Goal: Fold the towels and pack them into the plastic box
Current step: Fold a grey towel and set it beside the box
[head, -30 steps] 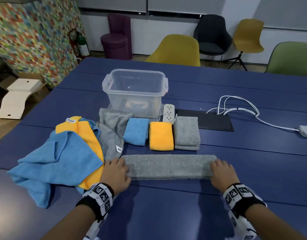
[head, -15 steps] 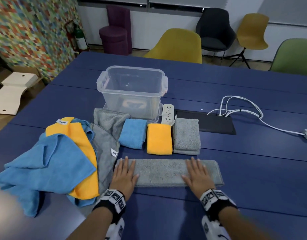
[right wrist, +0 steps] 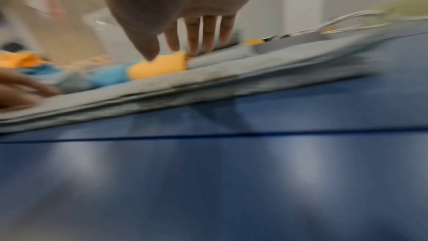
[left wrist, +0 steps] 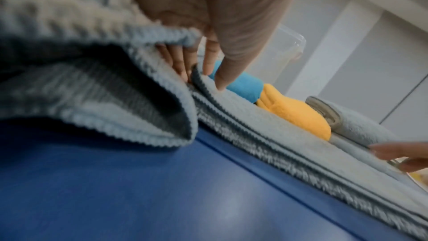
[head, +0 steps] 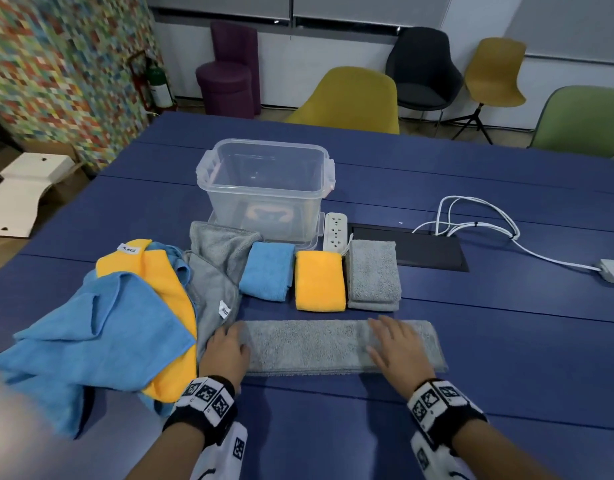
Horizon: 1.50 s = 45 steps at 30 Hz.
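Pinching the strip (head: 309, 346) at its left end with my left hand (head: 226, 351), I press my right hand (head: 400, 351) flat near the right end, fingers straight. From the head view, the strip lies along the table (head: 506, 341) edge, box (head: 267, 188) beyond, empty. I judge the fold needs that end carried straight over, edges matched. Half a second ago both palms lay flat; my right has slid outward. Left wrist: fingers (left wrist: 178, 60) curl under the layers, thumb on top. Right wrist, blurred: fingers (right wrist: 208, 32) straight on the strip.
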Available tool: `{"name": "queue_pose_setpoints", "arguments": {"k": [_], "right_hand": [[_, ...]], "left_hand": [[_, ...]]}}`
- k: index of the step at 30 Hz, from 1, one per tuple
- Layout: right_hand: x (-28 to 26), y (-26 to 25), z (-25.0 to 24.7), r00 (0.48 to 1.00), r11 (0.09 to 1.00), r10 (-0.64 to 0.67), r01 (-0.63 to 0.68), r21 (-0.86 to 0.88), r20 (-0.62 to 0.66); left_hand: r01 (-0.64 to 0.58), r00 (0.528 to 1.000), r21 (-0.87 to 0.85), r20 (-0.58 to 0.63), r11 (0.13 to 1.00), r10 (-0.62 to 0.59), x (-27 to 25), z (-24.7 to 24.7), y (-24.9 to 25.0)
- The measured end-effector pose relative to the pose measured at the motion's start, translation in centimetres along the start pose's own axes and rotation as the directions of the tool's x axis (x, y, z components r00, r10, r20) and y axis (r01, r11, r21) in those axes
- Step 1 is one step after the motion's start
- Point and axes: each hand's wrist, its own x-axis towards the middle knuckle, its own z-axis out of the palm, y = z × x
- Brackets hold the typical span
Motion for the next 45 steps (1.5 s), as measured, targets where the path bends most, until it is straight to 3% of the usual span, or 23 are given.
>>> {"name": "queue_pose_setpoints", "arguments": {"k": [3, 4, 7, 12, 17, 21, 25, 28, 31, 33, 35, 37, 38, 40, 45], "right_hand": [[1.1, -6.1, -0.2, 0.954, 0.961, -0.273, 0.277, 0.015, -0.127], [1.6, -7.9, -0.2, 0.952, 0.952, -0.298, 0.301, 0.048, -0.069], [3.4, -10.6, -0.2, 0.955, 0.965, -0.236, 0.209, 0.159, 0.177], [4.9, -11.1, -0.7, 0.916, 0.980, -0.177, 0.130, 0.153, 0.360], [4.8, -11.4, -0.2, 0.923, 0.984, -0.169, 0.139, 0.110, 0.346], [3.9, -12.5, 0.5, 0.921, 0.984, -0.147, 0.100, 0.148, 0.360], [3.4, -13.4, 1.2, 0.946, 0.985, -0.151, 0.118, 0.130, 0.288], [3.7, -12.9, 0.7, 0.949, 0.960, -0.168, 0.096, 0.264, 0.266], [3.5, -11.2, 0.3, 0.981, 0.796, -0.114, -0.004, 0.605, 0.156], [2.7, -9.9, -0.1, 0.990, 0.560, -0.023, -0.103, 0.822, 0.139], [1.7, -8.6, -0.5, 0.979, 0.326, 0.039, -0.202, 0.924, 0.200], [0.7, -7.7, -0.7, 0.970, 0.233, 0.039, -0.242, 0.942, 0.239], [0.4, -7.4, -0.5, 0.971, 0.232, 0.031, -0.239, 0.943, 0.239], [0.1, -6.9, 0.0, 0.977, 0.313, 0.034, -0.213, 0.926, 0.213], [0.0, -6.8, 1.0, 0.973, 0.482, 0.110, -0.230, 0.846, 0.203]], "left_hand": [[0.196, 0.978, -0.160, 0.109, 0.968, -0.180, 0.5, -0.3, 0.2], [0.252, 0.963, -0.195, 0.151, 0.948, -0.225, 0.8, -0.3, 0.3], [0.290, 0.946, -0.279, 0.232, 0.915, -0.228, 1.0, -0.5, 0.4], [0.219, 0.968, -0.398, 0.201, 0.891, -0.148, 0.8, 0.5, 0.4], [0.167, 0.984, -0.565, 0.152, 0.808, -0.097, 0.1, 0.5, 0.9], [0.164, 0.986, -0.565, 0.065, 0.808, -0.154, 0.1, -0.6, -0.6], [0.139, 0.988, -0.567, 0.022, 0.812, -0.154, -0.8, -1.7, -0.2], [0.103, 0.993, -0.655, 0.031, 0.748, -0.110, -1.4, -2.5, 1.5], [0.008, 0.998, -0.685, 0.046, 0.728, 0.033, -2.9, -2.9, 4.1], [-0.050, 0.989, -0.675, 0.068, 0.737, 0.129, -3.8, -2.4, 5.5], [-0.064, 0.969, -0.682, 0.134, 0.728, 0.210, -4.4, -1.4, 6.5], [-0.022, 0.929, -0.699, 0.249, 0.714, 0.272, -4.7, -0.2, 7.3], [-0.025, 0.910, -0.685, 0.286, 0.728, 0.301, -4.7, 0.4, 7.5], [-0.089, 0.889, -0.605, 0.311, 0.791, 0.337, -4.8, 1.5, 7.6], [-0.264, 0.904, -0.284, 0.260, 0.922, 0.339, -4.7, 2.4, 7.8]]}}
